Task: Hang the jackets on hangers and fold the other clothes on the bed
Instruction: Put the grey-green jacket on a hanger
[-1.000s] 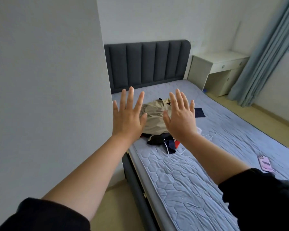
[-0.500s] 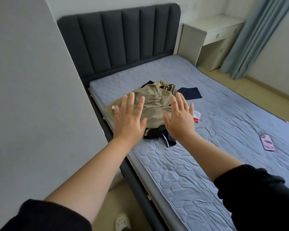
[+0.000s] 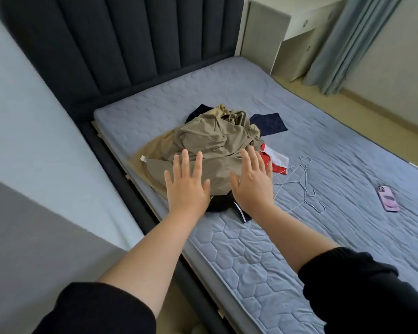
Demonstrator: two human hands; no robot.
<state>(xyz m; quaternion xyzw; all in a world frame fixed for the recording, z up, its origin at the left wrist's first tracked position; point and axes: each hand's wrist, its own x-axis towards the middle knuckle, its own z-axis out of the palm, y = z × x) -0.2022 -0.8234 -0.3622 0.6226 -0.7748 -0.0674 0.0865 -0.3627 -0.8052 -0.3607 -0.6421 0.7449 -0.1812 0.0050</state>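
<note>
Both our hands are out flat, palms down, fingers straight & spread, nothing held. L hand (image 3: 187, 186) is over the near edge of the tan jacket (image 3: 212, 141), R hand (image 3: 252, 182) over the same edge, further right. Can't tell if either touches the fabric. The tan jacket lies crumpled atop the clothes heap on the bed (image 3: 251, 249). Under its near edge: black garment (image 3: 220, 204). Behind it: navy piece (image 3: 268, 123). Right of it: red-and-white garment (image 3: 274, 162), then wire hangers (image 3: 299, 179), then pink phone (image 3: 387, 198) well apart. Headboard (image 3: 130, 44) stands behind it.
</note>
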